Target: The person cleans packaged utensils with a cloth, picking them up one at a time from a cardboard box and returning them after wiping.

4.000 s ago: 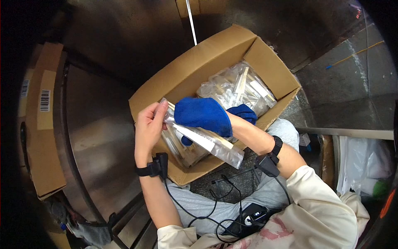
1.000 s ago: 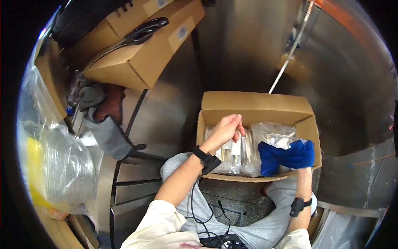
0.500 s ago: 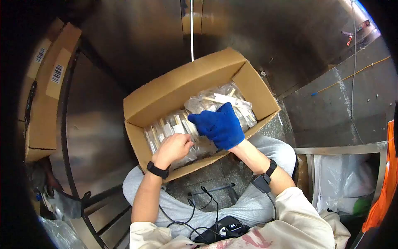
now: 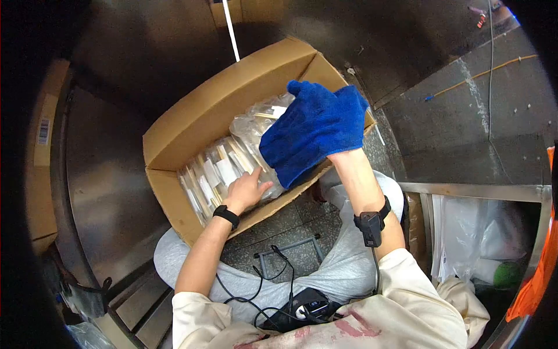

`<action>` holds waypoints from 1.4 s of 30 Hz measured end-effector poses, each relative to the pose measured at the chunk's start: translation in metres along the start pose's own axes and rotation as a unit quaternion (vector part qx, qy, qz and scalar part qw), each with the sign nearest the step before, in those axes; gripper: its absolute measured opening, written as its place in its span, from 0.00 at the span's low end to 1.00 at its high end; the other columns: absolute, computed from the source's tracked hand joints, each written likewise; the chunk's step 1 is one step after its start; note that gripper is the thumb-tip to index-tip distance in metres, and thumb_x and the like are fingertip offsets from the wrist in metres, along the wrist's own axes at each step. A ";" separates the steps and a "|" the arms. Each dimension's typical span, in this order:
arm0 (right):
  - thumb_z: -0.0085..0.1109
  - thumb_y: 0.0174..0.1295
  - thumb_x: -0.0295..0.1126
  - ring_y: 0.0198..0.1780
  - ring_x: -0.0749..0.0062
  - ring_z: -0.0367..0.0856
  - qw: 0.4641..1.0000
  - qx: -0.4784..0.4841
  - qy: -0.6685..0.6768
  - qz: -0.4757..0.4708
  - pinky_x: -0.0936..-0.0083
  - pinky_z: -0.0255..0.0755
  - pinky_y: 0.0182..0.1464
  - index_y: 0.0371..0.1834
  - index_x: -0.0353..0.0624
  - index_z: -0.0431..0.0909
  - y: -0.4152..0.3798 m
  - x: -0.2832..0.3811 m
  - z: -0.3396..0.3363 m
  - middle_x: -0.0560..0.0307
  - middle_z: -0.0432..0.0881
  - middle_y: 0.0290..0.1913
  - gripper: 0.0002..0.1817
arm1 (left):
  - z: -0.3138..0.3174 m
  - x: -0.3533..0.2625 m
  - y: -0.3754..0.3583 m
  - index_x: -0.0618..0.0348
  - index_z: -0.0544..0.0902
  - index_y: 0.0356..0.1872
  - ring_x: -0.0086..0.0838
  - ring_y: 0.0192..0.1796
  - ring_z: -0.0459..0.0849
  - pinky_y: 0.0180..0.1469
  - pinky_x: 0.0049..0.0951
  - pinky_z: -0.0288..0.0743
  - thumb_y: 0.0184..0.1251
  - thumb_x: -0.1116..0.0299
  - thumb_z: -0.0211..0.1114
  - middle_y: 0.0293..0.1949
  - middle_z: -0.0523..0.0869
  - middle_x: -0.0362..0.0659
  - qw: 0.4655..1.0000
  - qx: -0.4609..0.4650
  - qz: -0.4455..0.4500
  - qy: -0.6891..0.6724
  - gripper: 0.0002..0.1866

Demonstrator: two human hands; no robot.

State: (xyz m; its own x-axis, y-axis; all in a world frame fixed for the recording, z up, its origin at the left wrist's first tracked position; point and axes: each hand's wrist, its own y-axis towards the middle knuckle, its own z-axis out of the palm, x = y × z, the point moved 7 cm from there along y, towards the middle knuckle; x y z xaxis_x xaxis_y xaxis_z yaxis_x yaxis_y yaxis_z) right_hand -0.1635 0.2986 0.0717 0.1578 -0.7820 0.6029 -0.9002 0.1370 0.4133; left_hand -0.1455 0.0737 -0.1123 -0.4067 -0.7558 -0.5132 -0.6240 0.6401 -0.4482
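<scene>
A cardboard box (image 4: 224, 96) stands tilted between my knees, with its top open. Inside lie clear plastic bags (image 4: 218, 166) packed with thin wooden sticks, perhaps chopsticks, and white paper slips. My left hand (image 4: 247, 189) rests at the bags near the box's front wall, index finger and thumb stretched apart, holding nothing. Over the right part of the box, a blue cloth (image 4: 317, 131) covers my right hand (image 4: 344, 156) down to the wrist. The fingers are hidden beneath it, and the cloth moves with the hand. It also hides some of the bags.
Metal panels (image 4: 125, 157) stand on the left, beside another cardboard box (image 4: 45, 151). To the right, a metal-framed shelf (image 4: 482, 191) holds plastic bags. Black cables (image 4: 270, 273) run across my lap, above a small metal stand (image 4: 290, 247) on the floor.
The blue cloth, bunched before, now spreads wider and sits higher with my right hand. My left hand's fingers have opened out on the bags. The view has shifted, moving the box up and left.
</scene>
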 end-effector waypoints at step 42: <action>0.35 0.77 0.53 0.46 0.47 0.81 0.606 -0.165 0.768 0.128 0.55 0.73 0.57 0.33 0.42 0.80 -0.004 -0.090 -0.042 0.44 0.85 0.38 0.29 | -0.016 -0.009 -0.002 0.54 0.79 0.61 0.50 0.72 0.67 0.65 0.59 0.66 0.60 0.46 0.69 0.69 0.70 0.57 0.980 -0.033 0.035 0.195 0.32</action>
State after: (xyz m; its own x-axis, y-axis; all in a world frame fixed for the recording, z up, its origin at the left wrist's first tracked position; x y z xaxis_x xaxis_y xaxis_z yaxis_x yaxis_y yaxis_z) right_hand -0.1571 0.3939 0.0439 0.4506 0.7427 0.4953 -0.8843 0.4472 0.1339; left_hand -0.1511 0.0767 -0.0951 -0.6657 -0.7143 -0.2160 -0.6228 0.6912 -0.3667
